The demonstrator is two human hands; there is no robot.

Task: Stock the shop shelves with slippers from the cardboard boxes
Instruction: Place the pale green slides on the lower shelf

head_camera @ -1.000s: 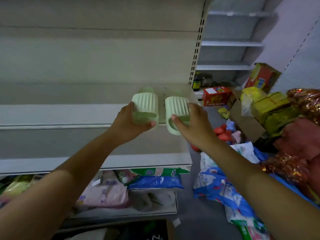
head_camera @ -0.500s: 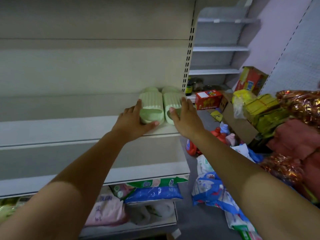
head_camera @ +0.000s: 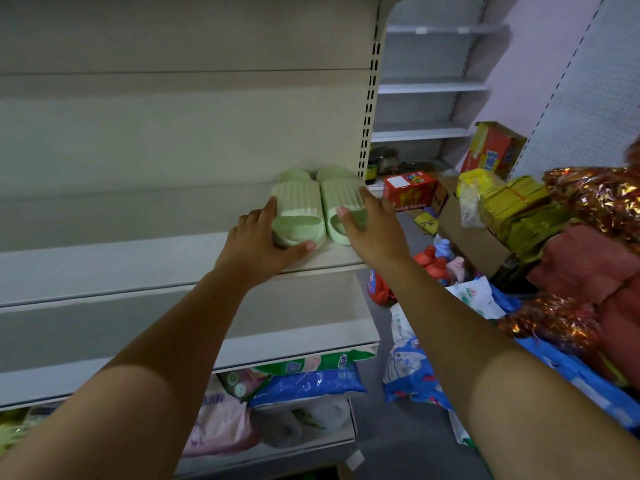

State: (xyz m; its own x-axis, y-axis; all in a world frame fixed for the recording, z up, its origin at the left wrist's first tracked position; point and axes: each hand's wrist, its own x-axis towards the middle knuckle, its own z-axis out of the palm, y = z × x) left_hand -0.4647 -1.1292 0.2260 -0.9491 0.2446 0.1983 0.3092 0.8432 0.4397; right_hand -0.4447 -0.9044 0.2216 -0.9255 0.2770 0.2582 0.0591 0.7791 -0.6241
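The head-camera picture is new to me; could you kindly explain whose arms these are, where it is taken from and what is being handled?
There is no machine: a person wears one wide-angle camera on the head, looking forward and down, so both bare arms are theirs. The left hand and the right hand each hold one of two green slippers, which stand side by side at the right end of a pale shelf. Bagged goods lie lower down.

Red box [head_camera: 408,190], blue bag [head_camera: 308,384] print blurred; nothing legible, seemingly.
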